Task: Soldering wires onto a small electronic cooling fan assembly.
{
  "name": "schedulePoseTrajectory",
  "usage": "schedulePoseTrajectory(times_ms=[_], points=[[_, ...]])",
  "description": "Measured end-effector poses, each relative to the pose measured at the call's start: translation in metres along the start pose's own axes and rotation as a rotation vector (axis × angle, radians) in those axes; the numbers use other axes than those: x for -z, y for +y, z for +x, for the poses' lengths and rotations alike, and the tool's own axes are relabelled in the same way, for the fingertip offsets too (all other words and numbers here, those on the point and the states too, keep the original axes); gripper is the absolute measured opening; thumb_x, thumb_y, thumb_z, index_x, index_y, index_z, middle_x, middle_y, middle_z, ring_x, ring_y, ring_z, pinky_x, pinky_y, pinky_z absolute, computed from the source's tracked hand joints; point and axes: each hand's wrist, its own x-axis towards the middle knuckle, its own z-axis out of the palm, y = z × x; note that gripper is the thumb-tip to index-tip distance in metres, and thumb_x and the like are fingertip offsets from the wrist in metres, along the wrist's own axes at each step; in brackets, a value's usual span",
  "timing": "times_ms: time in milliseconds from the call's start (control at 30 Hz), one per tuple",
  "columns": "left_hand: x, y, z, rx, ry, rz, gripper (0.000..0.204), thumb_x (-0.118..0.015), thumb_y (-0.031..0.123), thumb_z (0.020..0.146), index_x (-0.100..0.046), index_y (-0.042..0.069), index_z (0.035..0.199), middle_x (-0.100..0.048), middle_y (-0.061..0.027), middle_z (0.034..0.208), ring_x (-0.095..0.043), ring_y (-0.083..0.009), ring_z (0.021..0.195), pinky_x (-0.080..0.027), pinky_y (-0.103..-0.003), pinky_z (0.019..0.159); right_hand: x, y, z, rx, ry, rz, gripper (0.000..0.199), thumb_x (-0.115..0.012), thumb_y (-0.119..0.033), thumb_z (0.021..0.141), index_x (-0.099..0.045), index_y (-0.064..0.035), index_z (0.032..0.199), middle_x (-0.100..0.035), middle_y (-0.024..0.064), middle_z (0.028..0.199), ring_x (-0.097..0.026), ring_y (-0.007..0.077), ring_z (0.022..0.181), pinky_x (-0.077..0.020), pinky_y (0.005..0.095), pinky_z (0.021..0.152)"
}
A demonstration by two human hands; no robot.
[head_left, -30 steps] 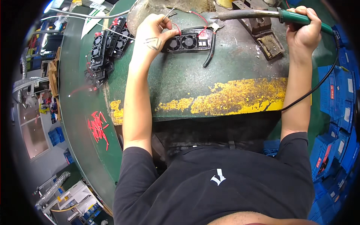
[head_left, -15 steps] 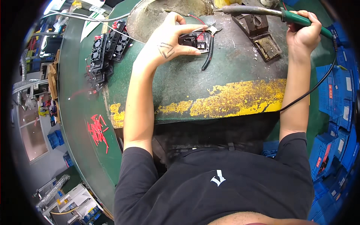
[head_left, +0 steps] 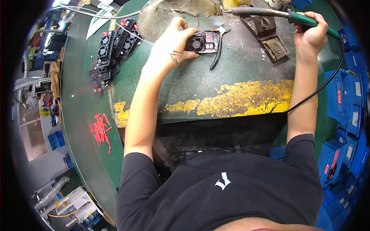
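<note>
A small black fan module [head_left: 197,44] with a white-and-red connector panel lies on the bench in front of me. My left hand [head_left: 174,43] grips its left edge between thumb and fingers. Along the module's top and right side runs a short black cable [head_left: 218,56], with light-coloured ends near the upper right corner. My right hand [head_left: 311,35] is closed round the green handle of a soldering iron [head_left: 266,12]. The iron lies nearly level, its tip pointing left, above and to the right of the module and apart from it.
A soldering iron stand [head_left: 274,44] with a dirty sponge tray sits below the iron's shaft. Several black fan modules [head_left: 110,48] are piled at the left, with red tubing pieces [head_left: 100,130] nearer me. Blue crates [head_left: 345,100] stand at the right. A cord hangs from the iron's handle.
My left hand has drawn back from the wires and closed on the module's left edge, exposing the fan. The iron has barely moved.
</note>
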Motion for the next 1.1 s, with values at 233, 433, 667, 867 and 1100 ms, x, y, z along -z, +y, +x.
schedulePoseTrajectory(times_ms=[233,433,667,867,1100], points=[[0.010,0.002,-0.003,-0.114,0.297,-0.026,0.061,-0.086,0.010,0.066,-0.065,0.008,0.124,-0.060,-0.0125,0.122,-0.061,-0.0337,0.114,-0.052,-0.040,0.098,0.002,0.001,0.005,-0.006,-0.003,-0.017,0.027,-0.054,-0.022,0.092,-0.066,0.0004,0.082,-0.068,0.0144,0.078,-0.066,0.0302,0.069,-0.0505,0.0383,0.058],[0.025,0.009,0.002,-0.116,0.351,-0.061,0.061,-0.088,0.014,0.063,-0.066,0.005,0.120,-0.061,-0.0130,0.119,-0.062,-0.0353,0.111,-0.051,-0.041,0.097,0.005,0.002,0.004,0.017,-0.032,0.003,0.028,-0.054,-0.022,0.092,-0.066,0.0004,0.082,-0.069,0.0155,0.077,-0.066,0.0301,0.067,-0.0505,0.0375,0.058],[0.038,0.013,-0.007,-0.111,-0.050,-0.161,0.065,-0.096,0.035,0.055,-0.066,-0.002,0.099,-0.059,-0.0154,0.097,-0.059,-0.0364,0.098,-0.050,-0.041,0.088,0.004,0.000,0.002,-0.027,-0.064,-0.025,0.027,-0.055,-0.022,0.092,-0.066,0.0003,0.081,-0.069,0.0158,0.077,-0.067,0.0305,0.067,-0.0507,0.0368,0.058],[0.027,0.006,0.018,0.105,-0.241,-0.075,0.072,-0.095,0.048,0.057,-0.069,-0.004,0.099,-0.066,-0.0239,0.101,-0.065,-0.0413,0.100,-0.051,-0.045,0.090,0.001,0.002,0.001,0.009,-0.060,-0.008,0.027,-0.055,-0.022,0.092,-0.065,0.0001,0.081,-0.067,0.0132,0.078,-0.067,0.0306,0.068,-0.0503,0.0374,0.057],[-0.002,-0.004,0.026,0.137,-0.178,-0.001,0.076,-0.098,0.042,0.055,-0.069,-0.001,0.110,-0.060,-0.0225,0.114,-0.059,-0.0408,0.113,-0.051,-0.043,0.099,0.001,0.000,0.001,0.010,-0.048,0.017,0.026,-0.055,-0.021,0.092,-0.065,0.0003,0.080,-0.066,0.0113,0.080,-0.067,0.0313,0.071,-0.0502,0.0391,0.058]])
